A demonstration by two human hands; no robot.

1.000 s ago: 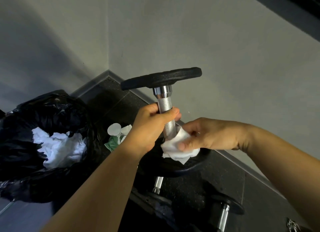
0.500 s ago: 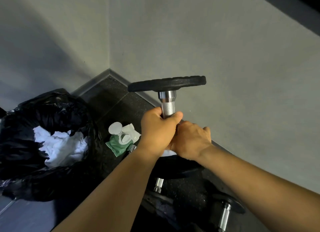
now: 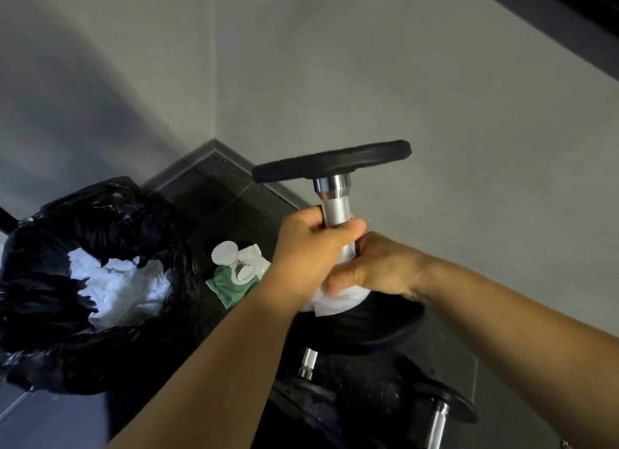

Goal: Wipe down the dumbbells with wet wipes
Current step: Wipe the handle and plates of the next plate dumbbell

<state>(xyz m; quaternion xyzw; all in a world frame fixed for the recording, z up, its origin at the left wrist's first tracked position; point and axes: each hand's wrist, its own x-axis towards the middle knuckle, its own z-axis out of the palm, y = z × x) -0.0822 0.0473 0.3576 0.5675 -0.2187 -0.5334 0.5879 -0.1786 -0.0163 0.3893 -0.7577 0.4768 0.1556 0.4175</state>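
A dumbbell [image 3: 335, 162] with black plates and a knurled chrome handle stands upright in the middle of the view. My left hand [image 3: 311, 247] grips the handle just under the top plate. My right hand [image 3: 378, 267] is curled round the lower handle and holds a white wet wipe [image 3: 335, 299] against the bar; the wipe bunches out beneath the fingers over the lower plate. A green pack of wet wipes [image 3: 236, 277] with its round lid flipped open lies on the dark floor to the left.
A black bin bag [image 3: 83, 234] with used white wipes inside stands at the left. More dumbbells lie on the floor below, one [image 3: 310, 361] under my arms and one [image 3: 442, 411] at the lower right. Grey walls meet in a corner behind.
My right hand moved in from the right, wrapped the wipe round the lower handle beneath my left hand, and has slid a little lower. The dumbbell stays upright.
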